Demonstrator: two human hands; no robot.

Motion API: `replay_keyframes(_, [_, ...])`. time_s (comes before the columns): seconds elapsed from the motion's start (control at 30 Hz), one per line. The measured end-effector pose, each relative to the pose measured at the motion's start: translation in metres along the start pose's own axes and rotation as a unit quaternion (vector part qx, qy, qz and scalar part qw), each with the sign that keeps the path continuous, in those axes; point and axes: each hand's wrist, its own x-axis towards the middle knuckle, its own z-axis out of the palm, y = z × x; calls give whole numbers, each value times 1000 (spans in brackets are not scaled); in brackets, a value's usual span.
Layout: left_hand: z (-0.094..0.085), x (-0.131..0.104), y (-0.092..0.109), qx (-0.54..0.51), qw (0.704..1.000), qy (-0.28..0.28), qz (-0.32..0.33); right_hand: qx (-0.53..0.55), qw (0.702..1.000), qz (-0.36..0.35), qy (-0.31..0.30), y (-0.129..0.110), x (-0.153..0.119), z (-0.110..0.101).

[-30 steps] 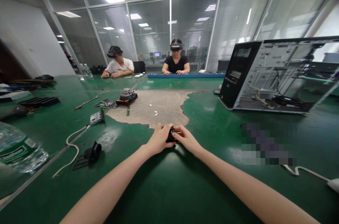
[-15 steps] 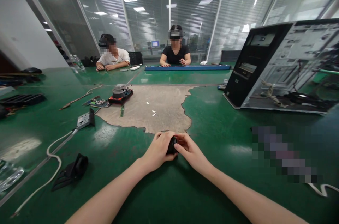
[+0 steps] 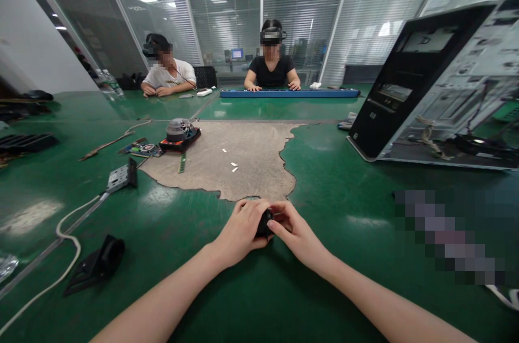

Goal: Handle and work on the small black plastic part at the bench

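Bare left hand [image 3: 242,230] and right hand [image 3: 295,231] grip 1 small, partly hidden black object [image 3: 263,224] over the glossy green tabletop [image 3: 263,300]

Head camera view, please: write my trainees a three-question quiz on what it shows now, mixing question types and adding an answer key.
1. Multiple choice: which thing does the left hand grip while the right hand touches it?
A) a water bottle
B) a small black part
C) a green memory stick

2. True or false: the HP computer tower is on the right of the view, with its interior exposed.

3. Count: how many white scraps lie on the brown patch beyond the hands?

Key: 1. B; 2. true; 3. three
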Motion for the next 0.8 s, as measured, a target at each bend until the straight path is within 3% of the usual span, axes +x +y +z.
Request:
replay_keyframes(0.27, [0,0,-3,4,1000,-10,2,-40,996,-69,-33,-7,-5,-5])
replay_keyframes(0.57, [2,2,-3,5,1000,-12,-3,-62,998,-31,3,-3,-1,-2])
replay_keyframes(0.8, [2,1,-5,4,1000,-23,-3,-81,993,-80,-24,-6,-4,-6])
